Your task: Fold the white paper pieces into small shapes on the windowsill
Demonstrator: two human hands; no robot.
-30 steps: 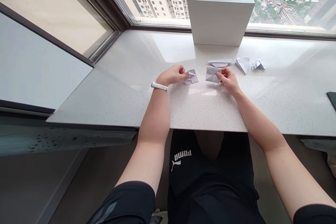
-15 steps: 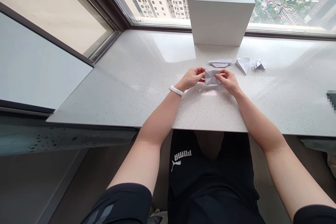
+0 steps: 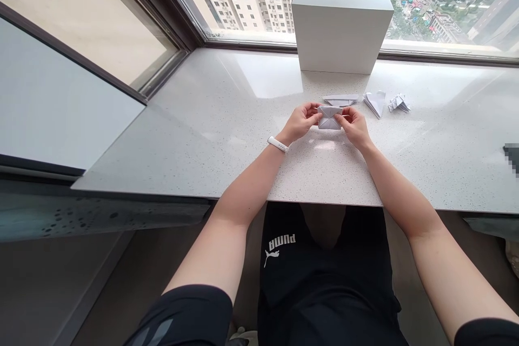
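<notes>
Between my two hands is a small folded piece of white paper (image 3: pixel 330 121), with creases crossing at its middle. My left hand (image 3: pixel 302 121) pinches its left edge, thumb on the near face and fingers behind. At the right edge, my right hand (image 3: pixel 353 125) grips it the same way, thumb pressed on the face. The paper is held a little above the white speckled countertop (image 3: pixel 227 146). Just beyond it lies a long folded paper piece (image 3: pixel 341 100), partly hidden by the held paper and fingers.
A folded paper fan shape (image 3: pixel 375 102) and a small pleated paper figure (image 3: pixel 399 103) lie to the right. A white box (image 3: pixel 343 32) stands at the back against the window. A dark, pixelated object (image 3: pixel 511 157) is at the right edge.
My left thumb has come round onto the front face of the paper, where before it was at the edge. The left wrist has shifted slightly right.
</notes>
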